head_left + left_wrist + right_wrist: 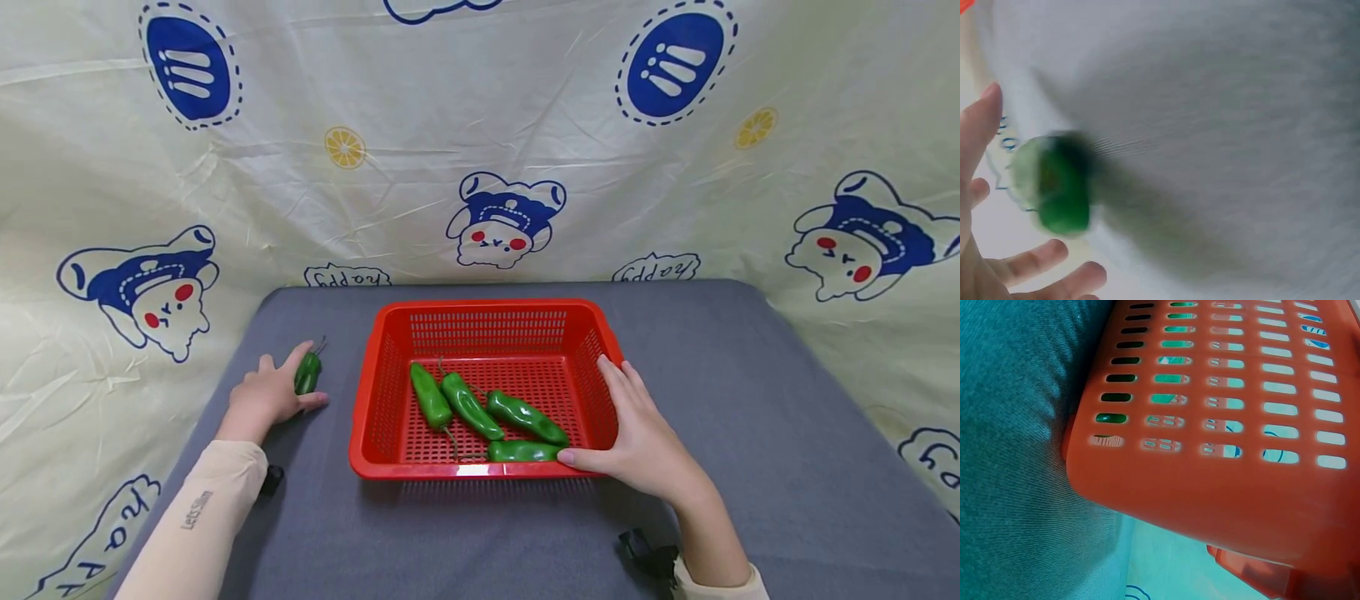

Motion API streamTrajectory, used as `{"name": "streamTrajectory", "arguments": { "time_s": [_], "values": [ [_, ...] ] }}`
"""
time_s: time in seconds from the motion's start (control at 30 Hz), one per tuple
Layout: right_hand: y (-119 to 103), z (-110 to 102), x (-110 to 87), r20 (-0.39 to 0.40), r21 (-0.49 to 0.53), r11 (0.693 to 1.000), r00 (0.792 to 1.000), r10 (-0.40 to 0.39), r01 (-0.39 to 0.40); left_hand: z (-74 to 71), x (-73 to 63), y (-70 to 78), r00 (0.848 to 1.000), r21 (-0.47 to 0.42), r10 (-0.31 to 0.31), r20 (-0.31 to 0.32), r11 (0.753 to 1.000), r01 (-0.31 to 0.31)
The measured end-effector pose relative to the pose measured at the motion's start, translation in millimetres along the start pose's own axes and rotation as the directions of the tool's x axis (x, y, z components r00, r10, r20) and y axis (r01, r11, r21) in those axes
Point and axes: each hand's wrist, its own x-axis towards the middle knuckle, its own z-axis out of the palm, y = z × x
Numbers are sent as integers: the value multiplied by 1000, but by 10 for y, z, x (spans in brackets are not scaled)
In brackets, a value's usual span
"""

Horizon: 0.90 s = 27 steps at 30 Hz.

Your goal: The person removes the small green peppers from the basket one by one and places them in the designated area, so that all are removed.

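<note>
My left hand is at the left of the table, its thumb and fingers spread around a green pepper. In the left wrist view, this pepper is blurred, with a gap showing between it and the fingertips. A red plastic basket with slotted walls stands at the middle. Several green peppers lie on its floor. My right hand rests across the basket's near right corner, thumb on the front rim and fingers straight along the right rim. The right wrist view shows the basket's slotted wall, without the hand.
Grey cloth covers the table. Behind and beside it hangs a pale curtain printed with cartoon animals. A black wrist strap piece shows at my right wrist, and a pale sleeve covers my left forearm.
</note>
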Motion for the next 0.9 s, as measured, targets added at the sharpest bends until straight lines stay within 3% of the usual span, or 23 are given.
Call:
{"name": "streamTrajectory", "arguments": {
  "time_s": [0.2,0.33,0.5,0.63,0.7,0.83,0.9],
  "values": [
    [5,-9,-13,-3,-2,1000,1000,3,-3,-243,-112,171,984,-26,111,-137,993,-115],
    [12,-4,-6,-3,-9,1000,1000,1,-1,-448,-228,339,959,-41,179,-221,980,-193],
    [14,9,4,-8,-12,1000,1000,3,-3,-658,-359,591,915,-2,276,-296,957,-290],
    [16,14,6,-12,-5,1000,1000,3,-3,-785,-413,812,882,46,372,-290,926,-375],
    [20,15,7,-12,-3,1000,1000,1,-2,-832,-424,915,873,51,404,-273,912,-407],
    [28,14,4,-12,0,1000,1000,-2,2,-901,-404,1138,865,-6,451,-218,886,-464],
    [29,13,3,-12,0,1000,1000,-3,3,-929,-380,1256,853,-50,491,-180,861,-506]
  ]
}}
